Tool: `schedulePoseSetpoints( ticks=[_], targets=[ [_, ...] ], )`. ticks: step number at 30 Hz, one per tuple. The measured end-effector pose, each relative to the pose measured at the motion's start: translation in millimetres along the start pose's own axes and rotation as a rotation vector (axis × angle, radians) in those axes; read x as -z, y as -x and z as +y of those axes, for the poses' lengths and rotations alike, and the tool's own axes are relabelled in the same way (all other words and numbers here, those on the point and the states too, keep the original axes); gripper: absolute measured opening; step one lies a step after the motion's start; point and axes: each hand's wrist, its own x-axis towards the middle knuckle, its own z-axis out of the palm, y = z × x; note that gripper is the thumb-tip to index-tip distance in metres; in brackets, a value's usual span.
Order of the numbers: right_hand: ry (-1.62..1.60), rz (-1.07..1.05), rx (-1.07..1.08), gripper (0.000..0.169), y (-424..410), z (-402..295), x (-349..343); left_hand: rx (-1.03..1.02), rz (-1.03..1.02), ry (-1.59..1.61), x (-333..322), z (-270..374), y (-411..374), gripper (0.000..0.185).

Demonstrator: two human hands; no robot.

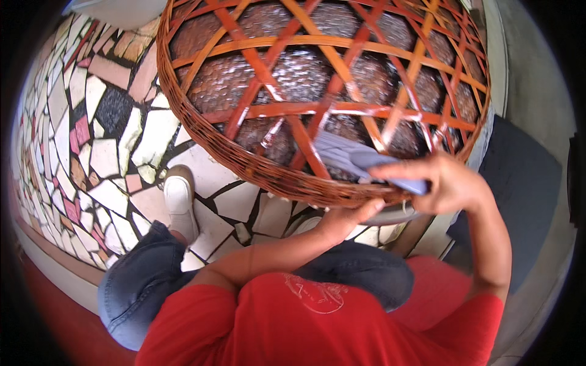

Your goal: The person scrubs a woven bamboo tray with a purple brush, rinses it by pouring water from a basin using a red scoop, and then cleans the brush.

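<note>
A large wicker basket (256, 171) fills the upper middle of the view, tilted with its braided rim nearest me. Wide orange and red strips (293, 42) cross over its darker woven body, and several of them shine as if wet. My right hand (451, 183) grips a grey-blue flat tool (389, 164), blurred and apparently a brush. Its broad end lies against the strips just inside the near rim. Below that rim, my left hand (350, 222) touches the basket's outer edge with its thumb showing. The other left fingers are partly hidden under the basket.
Broken-tile mosaic (110, 153) covers the floor to the left. A white shoe (179, 201) stands beside the basket. Under the basket's near edge shows a grey rounded rim (389, 216). A red surface (430, 288) lies by my right thigh, and a dark grey panel (517, 196) lies farther right.
</note>
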Motion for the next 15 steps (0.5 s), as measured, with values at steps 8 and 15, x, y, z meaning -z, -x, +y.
schedulePoseSetpoints(
  ticks=[8, 15],
  targets=[
    [0.285, 0.124, 0.046, 0.067, -37.7, -20.6, -5.3, -0.092, 0.046, -0.007, -4.1, -8.8, -3.4, 0.034],
    [0.003, 0.146, -0.235, 0.069, 52.6, -28.4, 25.1, 0.069, -0.062, -0.095, -3.1, 10.7, -3.4, 0.037]
  ],
)
